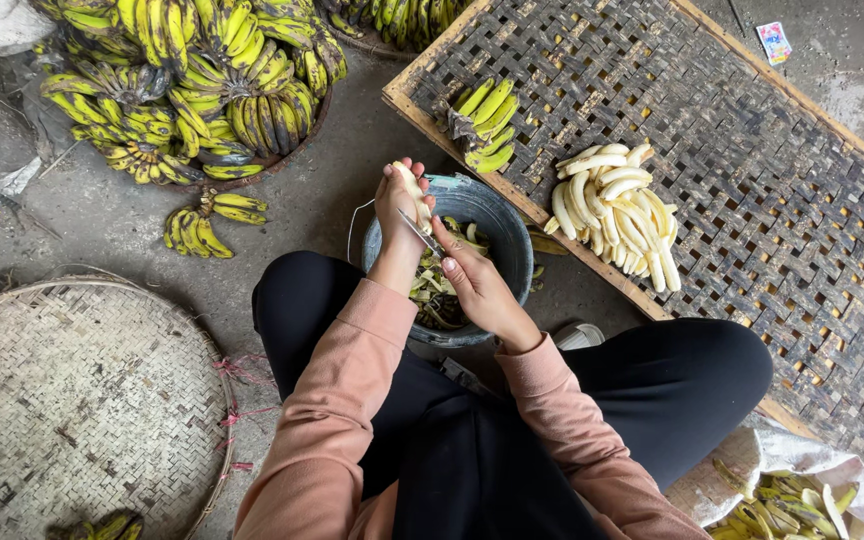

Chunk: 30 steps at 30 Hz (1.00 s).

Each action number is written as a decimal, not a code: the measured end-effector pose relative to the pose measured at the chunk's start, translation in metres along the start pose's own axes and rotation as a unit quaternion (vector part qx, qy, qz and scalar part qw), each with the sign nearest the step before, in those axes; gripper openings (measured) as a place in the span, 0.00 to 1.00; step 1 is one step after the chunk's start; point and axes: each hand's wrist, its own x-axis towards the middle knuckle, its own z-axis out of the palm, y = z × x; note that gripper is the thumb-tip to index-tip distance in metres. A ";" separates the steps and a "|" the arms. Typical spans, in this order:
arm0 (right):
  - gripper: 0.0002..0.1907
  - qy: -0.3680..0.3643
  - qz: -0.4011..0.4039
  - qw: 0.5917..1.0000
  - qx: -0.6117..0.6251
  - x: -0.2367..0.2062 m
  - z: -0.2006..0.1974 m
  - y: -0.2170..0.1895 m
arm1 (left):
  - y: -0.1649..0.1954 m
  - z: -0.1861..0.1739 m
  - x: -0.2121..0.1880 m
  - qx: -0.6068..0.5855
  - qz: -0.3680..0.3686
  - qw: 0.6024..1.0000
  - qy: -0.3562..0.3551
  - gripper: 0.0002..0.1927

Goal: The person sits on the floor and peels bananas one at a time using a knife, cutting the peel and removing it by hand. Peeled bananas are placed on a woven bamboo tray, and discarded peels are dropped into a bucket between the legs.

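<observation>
My left hand (pixel 396 205) grips a pale, mostly peeled banana (pixel 413 186) upright over a dark grey bucket (pixel 504 232) that holds banana peels. My right hand (pixel 474 282) holds a small knife (pixel 419 231) whose blade points up-left against the banana. Both hands are above the bucket's left rim, between my knees. A heap of peeled white bananas (pixel 616 211) lies on a woven bamboo mat tray (pixel 752 180) to the right. One bunch of unpeeled yellow-green bananas (pixel 483 122) rests on that tray's near corner.
A large pile of green-yellow banana bunches (pixel 192 85) fills a basket at the top left, with a loose bunch (pixel 207 222) on the concrete floor. A round woven tray (pixel 77 400) lies at the lower left. A sack of peels (pixel 792 495) sits at the lower right.
</observation>
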 end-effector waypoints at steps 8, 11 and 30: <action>0.27 0.016 0.011 1.000 0.010 0.002 0.005 0.018 | -0.001 0.001 -0.011 -0.037 -0.003 0.999 0.001 0.17; 0.27 0.039 0.007 0.999 -0.015 0.004 0.009 0.026 | -0.001 0.004 -0.018 -0.078 -0.024 0.997 -0.014 0.15; 0.32 0.086 0.106 0.980 -0.143 0.026 -0.004 0.035 | -0.013 0.015 -0.050 -0.137 -0.062 0.975 -0.164 0.22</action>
